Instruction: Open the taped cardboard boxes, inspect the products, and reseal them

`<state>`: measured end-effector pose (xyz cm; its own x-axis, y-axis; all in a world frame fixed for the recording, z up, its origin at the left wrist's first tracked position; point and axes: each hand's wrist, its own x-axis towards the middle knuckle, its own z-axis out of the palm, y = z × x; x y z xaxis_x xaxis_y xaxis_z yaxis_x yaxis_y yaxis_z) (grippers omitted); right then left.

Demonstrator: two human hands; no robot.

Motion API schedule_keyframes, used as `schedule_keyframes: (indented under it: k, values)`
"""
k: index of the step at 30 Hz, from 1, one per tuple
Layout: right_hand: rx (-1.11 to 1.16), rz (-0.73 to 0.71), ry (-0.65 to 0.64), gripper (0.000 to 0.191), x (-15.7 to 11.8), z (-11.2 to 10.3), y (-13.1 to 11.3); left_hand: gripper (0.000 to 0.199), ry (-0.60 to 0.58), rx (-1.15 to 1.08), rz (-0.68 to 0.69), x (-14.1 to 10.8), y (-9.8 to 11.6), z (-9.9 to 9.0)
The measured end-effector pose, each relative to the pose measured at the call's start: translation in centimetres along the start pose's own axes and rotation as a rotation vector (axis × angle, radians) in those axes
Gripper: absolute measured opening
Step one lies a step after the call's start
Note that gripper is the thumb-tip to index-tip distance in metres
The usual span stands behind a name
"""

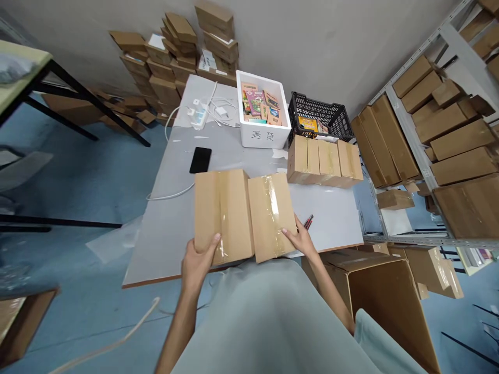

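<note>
Two taped cardboard boxes lie side by side at the table's front edge, the left box and the right box, their near ends almost touching. My left hand grips the left box at its lower left corner, thumb on top. On the right box's lower right side, my right hand holds on with its thumb over the top and its fingers along the side. The fingers under both boxes are partly hidden. A dark and red pen lies just beyond my right hand.
On the grey table are a phone, a power strip with cables, a white bin of small packs, a black crate and a row of taped boxes. A large open carton stands at the right.
</note>
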<state>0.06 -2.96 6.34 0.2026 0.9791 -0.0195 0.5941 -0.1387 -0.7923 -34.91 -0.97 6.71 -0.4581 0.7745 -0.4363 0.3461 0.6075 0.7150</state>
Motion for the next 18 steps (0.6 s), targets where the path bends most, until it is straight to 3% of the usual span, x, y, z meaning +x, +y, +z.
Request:
schedule_keyframes:
  k: [3,7,9,11,13,18]
  values:
    - [0.020,-0.001,-0.076,0.090,0.9,0.5,-0.1,0.082,-0.007,-0.158,0.000,0.0,-1.4,-0.3]
    - [0.071,0.172,-0.155,0.085,1.0,-1.7,1.9,0.076,-0.254,-0.315,-0.108,-1.3,-2.7,0.2]
    - [0.099,0.274,-0.207,0.084,0.5,-2.9,3.3,0.074,-0.316,-0.378,-0.184,-2.6,-2.9,0.8]
    - [0.167,0.308,-0.262,0.082,-0.1,-3.3,4.3,0.071,-0.260,-0.429,-0.210,-3.8,-2.8,1.6]
    - [0.252,0.245,-0.284,0.079,-0.3,-2.7,4.8,0.070,-0.147,-0.446,-0.201,-4.5,-2.4,2.4]
    - [0.231,0.032,-0.127,0.084,2.3,0.1,4.3,0.070,-0.026,-0.476,-0.113,-2.5,-0.6,3.3]
